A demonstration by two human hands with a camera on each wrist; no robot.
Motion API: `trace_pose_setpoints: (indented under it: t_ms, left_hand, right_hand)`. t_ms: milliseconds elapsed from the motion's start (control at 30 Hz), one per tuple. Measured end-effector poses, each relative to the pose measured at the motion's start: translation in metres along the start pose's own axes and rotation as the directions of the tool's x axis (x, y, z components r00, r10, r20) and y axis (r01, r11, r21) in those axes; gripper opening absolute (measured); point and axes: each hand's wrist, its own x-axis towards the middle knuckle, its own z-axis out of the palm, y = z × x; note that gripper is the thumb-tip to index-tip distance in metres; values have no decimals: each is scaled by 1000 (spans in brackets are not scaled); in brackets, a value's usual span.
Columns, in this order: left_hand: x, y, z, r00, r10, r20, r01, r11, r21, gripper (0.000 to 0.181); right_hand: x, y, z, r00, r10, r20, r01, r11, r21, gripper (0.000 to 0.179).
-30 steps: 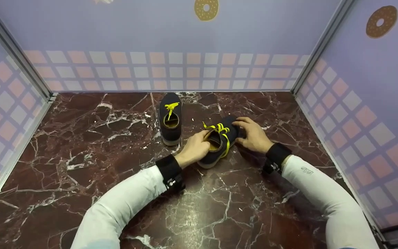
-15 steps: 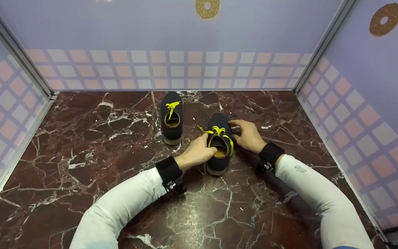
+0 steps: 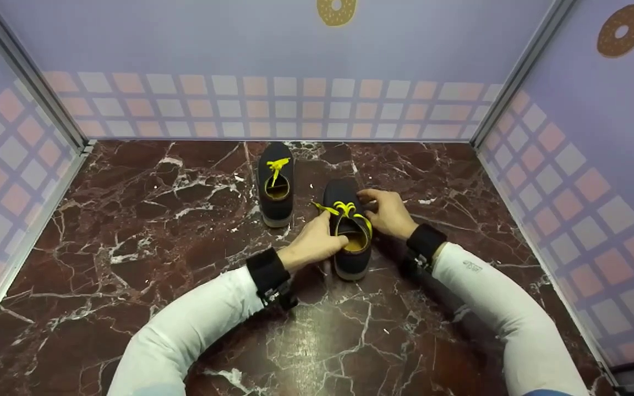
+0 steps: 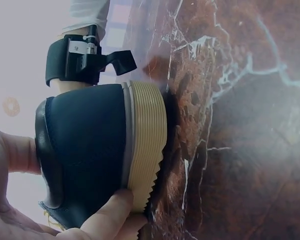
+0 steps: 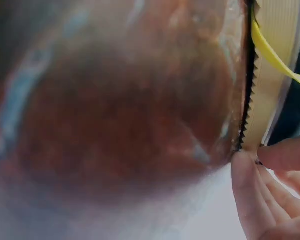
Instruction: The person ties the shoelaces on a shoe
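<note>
A dark low shoe with yellow laces stands on the marbled surface, toe toward the back wall. My left hand pinches its collar on the left side, thumb inside the opening and fingers outside. In the left wrist view, those fingers reach down to the pale ribbed sole. Beside the toe on the right, my right hand touches the shoe's edge with its fingertips and thumb; its other fingers are partly hidden. A matching shoe sits to the left, further back, its laces tied in a bow.
Lilac panels with a pink and white checked band enclose the back wall and both sides. The dark red marbled surface extends around the shoes. The matching shoe's toe lies close to the back wall.
The right-hand shoe has turned, its toe swinging left from a slant to roughly in line with the other shoe. My right hand has shifted left and off the toe's top to its side.
</note>
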Motion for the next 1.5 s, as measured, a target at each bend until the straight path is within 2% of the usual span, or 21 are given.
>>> trace_pose_setpoints:
  t_ms: [100, 200, 267, 300, 333, 367, 400, 433, 467, 533, 600, 667, 767, 833, 933, 1000, 1133, 1233, 1400, 1500]
  left_hand:
    - [1, -1, -2, 1000, -21, -21, 21, 1000, -7, 62]
    - [4, -1, -5, 996, -52, -73, 48, 998, -51, 65]
    - [6, -1, -10, 991, -79, -109, 68, 992, -107, 63]
    - [7, -1, -12, 988, -94, -121, 76, 987, -140, 62]
    - [9, 0, -14, 986, -105, -128, 82, 981, -175, 62]
    - [10, 0, -17, 984, -123, -125, 95, 973, -211, 59]
    - [11, 0, -19, 984, -138, -112, 106, 963, -248, 55]
    - [12, 0, -21, 983, -157, -91, 125, 950, -286, 51]
    - [13, 0, -23, 982, -180, -64, 150, 935, -322, 49]
    - [16, -1, -25, 974, -227, -2, 208, 898, -388, 47]
    - [20, -1, -25, 959, -275, 62, 274, 857, -436, 49]
    - [25, 0, -24, 943, -314, 110, 328, 824, -462, 51]
    - [32, 0, -20, 929, -340, 148, 369, 801, -472, 51]
    - [37, 1, -17, 930, -332, 156, 366, 806, -465, 47]
    - [41, 2, -12, 944, -302, 135, 330, 828, -454, 36]
    - [41, 2, -10, 953, -281, 113, 301, 840, -451, 28]
    - [38, 2, -7, 965, -249, 79, 257, 857, -446, 18]
    - [36, 1, -7, 971, -232, 64, 236, 869, -436, 16]
    - [33, -1, -9, 972, -232, 32, 224, 882, -414, 15]
    - [31, -2, -11, 974, -226, 14, 213, 893, -397, 15]
  right_hand:
    - [0, -5, -12, 999, 30, -42, -31, 999, -31, 42]
    - [-1, -11, -27, 991, 84, -102, -88, 996, -35, 23]
    - [-3, -14, -38, 986, 158, -50, -156, 987, 42, 32]
    - [-5, -15, -43, 979, 203, 17, -204, 974, 99, 42]
    - [-7, -15, -47, 963, 248, 102, -261, 955, 145, 51]
    - [-9, -14, -49, 935, 293, 200, -331, 924, 192, 58]
    - [-11, -13, -50, 897, 330, 296, -401, 888, 225, 62]
    - [-13, -12, -51, 849, 363, 384, -473, 847, 244, 63]
    - [-14, -11, -50, 801, 388, 456, -531, 812, 243, 64]
    - [-17, -8, -45, 726, 415, 549, -606, 763, 224, 64]
    - [-20, -8, -39, 669, 433, 604, -658, 723, 210, 63]
    - [-22, -9, -33, 641, 437, 631, -684, 698, 211, 60]
    - [-24, -10, -26, 631, 448, 633, -716, 651, 254, 52]
    - [-26, -9, -24, 648, 462, 606, -725, 619, 302, 45]
    - [-29, -8, -22, 667, 488, 562, -730, 578, 364, 36]
    - [-31, -7, -20, 674, 496, 548, -728, 570, 380, 34]
    - [-34, -8, -18, 653, 494, 574, -745, 554, 372, 36]
    - [-33, -9, -17, 645, 487, 589, -754, 533, 385, 35]
    - [-29, -12, -14, 678, 494, 545, -733, 517, 442, 26]
    - [-26, -15, -12, 699, 496, 516, -714, 523, 465, 25]
